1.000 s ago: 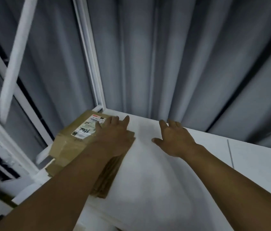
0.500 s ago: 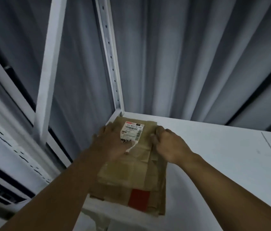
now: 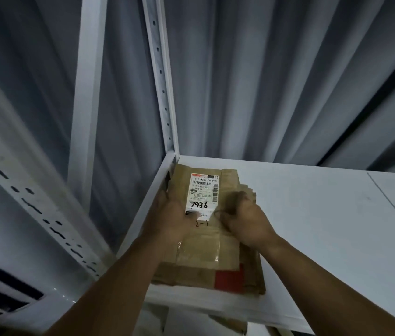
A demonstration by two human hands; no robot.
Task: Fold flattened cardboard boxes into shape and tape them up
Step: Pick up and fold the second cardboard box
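A stack of flattened brown cardboard boxes (image 3: pixel 206 253) lies in the far left corner of a white shelf (image 3: pixel 313 226). The top piece carries a white shipping label (image 3: pixel 203 190) with "7936" handwritten on it. A lower piece shows a red patch (image 3: pixel 228 278) near the front. My left hand (image 3: pixel 174 214) grips the left edge of the top cardboard, thumb on the label's lower corner. My right hand (image 3: pixel 245 219) grips the right edge of the stack, fingers curled over it.
A white perforated shelf upright (image 3: pixel 162 81) rises at the shelf's back left corner, with a second post (image 3: pixel 87 93) further left. Grey curtains (image 3: pixel 276 81) hang behind. The shelf surface stretches to the right, with a seam line (image 3: pixel 393 204). More cardboard shows below the shelf edge (image 3: pixel 228 321).
My right hand came left from the bare shelf onto the stack's right edge. My left hand shifted from lying flat on top to holding the left edge. The view swung left and closer.
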